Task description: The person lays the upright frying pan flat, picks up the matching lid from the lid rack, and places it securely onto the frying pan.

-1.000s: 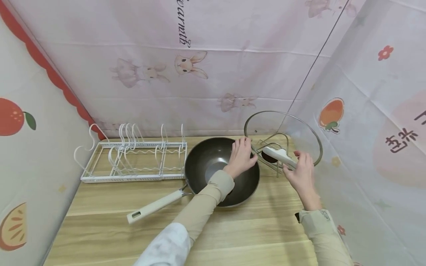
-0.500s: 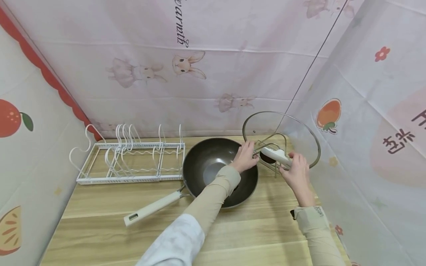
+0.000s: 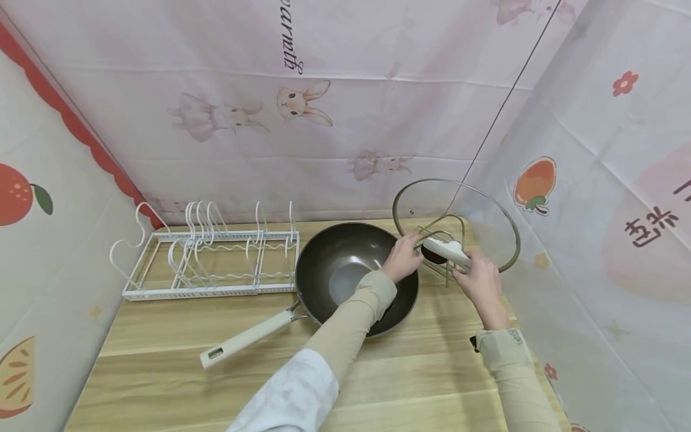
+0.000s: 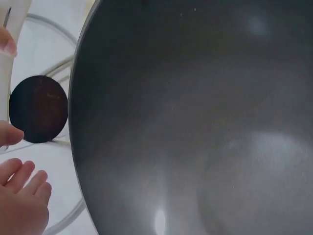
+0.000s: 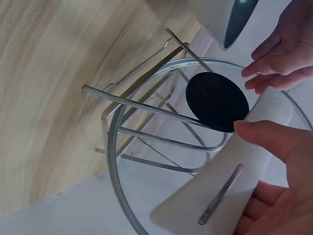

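Right hand (image 3: 482, 282) grips the long white handle (image 3: 448, 250) of that round, clear-glass lid (image 3: 486, 222); left hand (image 3: 402, 258) looks loosely spread, contact's unclear. Could tip if let go unbalanced.

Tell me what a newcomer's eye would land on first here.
Likely the large dark wok near the middle of the head view, its pale handle pointing lower left. Next, the clear lid tilted up at the right, its white grip held by the right hand, with the left hand by the wok's right rim. A white wire rack stands to the wok's left.
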